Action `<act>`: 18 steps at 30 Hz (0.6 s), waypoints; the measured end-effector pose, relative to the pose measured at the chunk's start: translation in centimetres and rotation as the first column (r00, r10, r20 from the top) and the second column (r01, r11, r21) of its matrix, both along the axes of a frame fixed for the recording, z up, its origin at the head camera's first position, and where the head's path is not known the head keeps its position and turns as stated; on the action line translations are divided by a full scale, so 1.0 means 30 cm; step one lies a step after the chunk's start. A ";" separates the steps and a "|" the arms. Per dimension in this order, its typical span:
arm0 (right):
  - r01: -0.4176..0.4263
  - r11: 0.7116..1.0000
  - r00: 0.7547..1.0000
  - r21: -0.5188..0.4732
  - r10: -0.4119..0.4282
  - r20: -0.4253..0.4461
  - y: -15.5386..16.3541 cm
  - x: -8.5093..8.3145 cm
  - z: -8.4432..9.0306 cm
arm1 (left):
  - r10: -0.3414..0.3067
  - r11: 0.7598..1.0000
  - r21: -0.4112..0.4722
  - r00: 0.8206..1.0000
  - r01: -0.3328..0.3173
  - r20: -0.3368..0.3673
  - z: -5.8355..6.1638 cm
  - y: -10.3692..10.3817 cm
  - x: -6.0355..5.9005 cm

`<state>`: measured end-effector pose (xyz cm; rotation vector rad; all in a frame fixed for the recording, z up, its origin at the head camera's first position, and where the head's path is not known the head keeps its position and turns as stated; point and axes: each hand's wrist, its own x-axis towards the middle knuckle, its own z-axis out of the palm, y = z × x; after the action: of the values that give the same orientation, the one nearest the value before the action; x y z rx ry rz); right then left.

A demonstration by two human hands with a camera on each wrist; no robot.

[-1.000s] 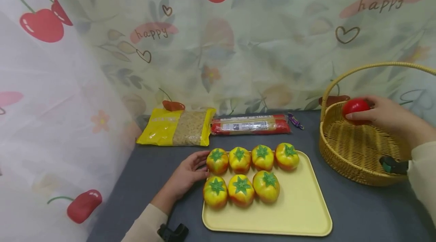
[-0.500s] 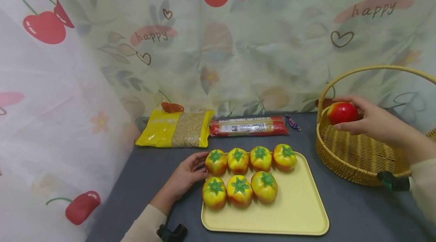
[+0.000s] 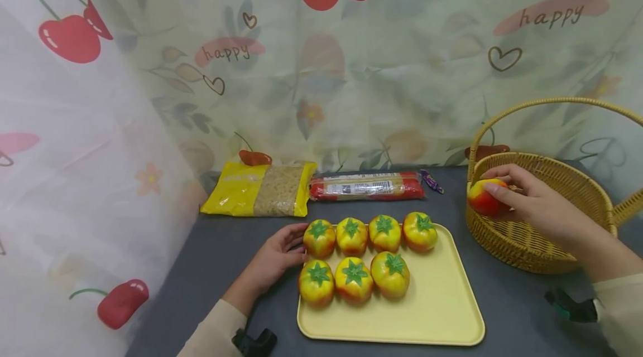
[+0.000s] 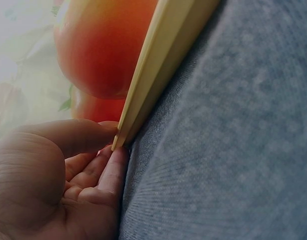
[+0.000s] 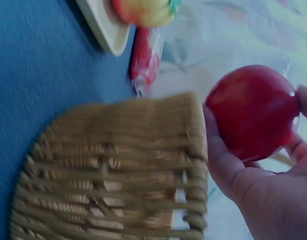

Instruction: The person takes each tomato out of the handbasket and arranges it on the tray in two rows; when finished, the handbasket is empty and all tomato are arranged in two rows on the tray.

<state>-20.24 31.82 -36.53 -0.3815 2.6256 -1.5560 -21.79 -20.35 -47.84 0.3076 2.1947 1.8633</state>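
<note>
My right hand (image 3: 527, 198) grips a red-and-yellow toy persimmon (image 3: 486, 197) over the left rim of the wicker basket (image 3: 527, 259). In the right wrist view, thumb and fingers curl round the red underside of this persimmon (image 5: 256, 112), beside the woven basket wall (image 5: 118, 165). At the left edge of the pale yellow tray (image 3: 437, 312) is my left hand (image 3: 273, 259). Its thumb and fingers pinch the tray rim (image 4: 148, 65) in the left wrist view. Several yellow persimmons (image 3: 354, 279) with green leafy tops stand in two rows on the tray.
Behind the tray lie a yellow bag of grain-like food (image 3: 258, 189), a red-ended clear packet (image 3: 366, 186) and a small purple wrapped candy (image 3: 432, 181). The basket's tall handle (image 3: 552, 101) arches over it. A patterned cloth (image 3: 351, 67) hangs at the back.
My right hand has carried the persimmon left and down, from inside the basket to its left rim, turning its yellow side up. The left hand stays at the tray.
</note>
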 end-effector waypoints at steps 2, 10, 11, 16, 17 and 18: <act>0.007 1.000 1.000 0.004 -0.007 -0.017 -0.013 0.014 -0.008 | 0.000 1.000 0.000 1.000 0.000 0.001 0.001 -0.001 0.000; 0.042 0.997 0.984 -0.064 -0.053 -0.170 -0.050 0.082 -0.029 | 0.004 1.000 -0.003 1.000 -0.004 0.000 0.016 0.003 0.006; 0.035 0.996 0.984 -0.082 -0.049 -0.174 -0.058 0.089 -0.032 | 0.003 1.000 -0.003 1.000 -0.003 0.001 0.016 0.004 0.005; -0.002 0.991 0.990 -0.136 -0.018 -0.140 -0.097 0.117 -0.051 | 0.002 1.000 -0.003 1.000 -0.002 0.013 0.012 0.004 0.000; -0.009 0.990 0.992 -0.141 -0.009 -0.128 -0.104 0.122 -0.055 | 0.001 1.000 -0.003 1.000 -0.001 0.014 0.010 0.004 0.000; -0.013 0.989 0.993 -0.147 -0.004 -0.115 -0.112 0.126 -0.061 | 0.000 1.000 -0.003 1.000 0.000 0.015 0.008 0.003 -0.001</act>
<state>-16.45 28.45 -38.36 -0.5014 2.5967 -1.7851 -21.82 -20.26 -47.60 0.2928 2.1874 1.8566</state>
